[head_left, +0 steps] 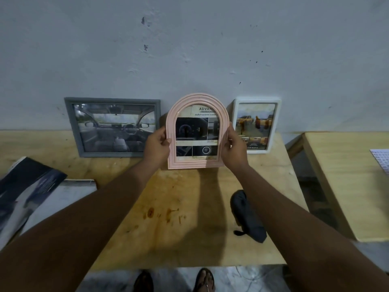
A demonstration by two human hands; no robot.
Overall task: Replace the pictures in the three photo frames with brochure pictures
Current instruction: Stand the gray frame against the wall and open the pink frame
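Between both hands (197, 144), arched pink frame (197, 131).

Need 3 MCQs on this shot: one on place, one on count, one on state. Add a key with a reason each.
1. Where does the grey frame stand relative to the pink frame?
A) to its left
B) to its right
C) in front of it

2. How many photo frames show?
A) two
B) three
C) four

3. What state is the pink frame in?
A) lying flat, untouched
B) held upright by both hands
C) held by one hand only

Key:
1 A: the grey frame stands left of the pink one.
2 B: the grey, the pink and the white frame are all that show.
3 B: the left hand and right hand grip its two sides, fingers curled round the edges.
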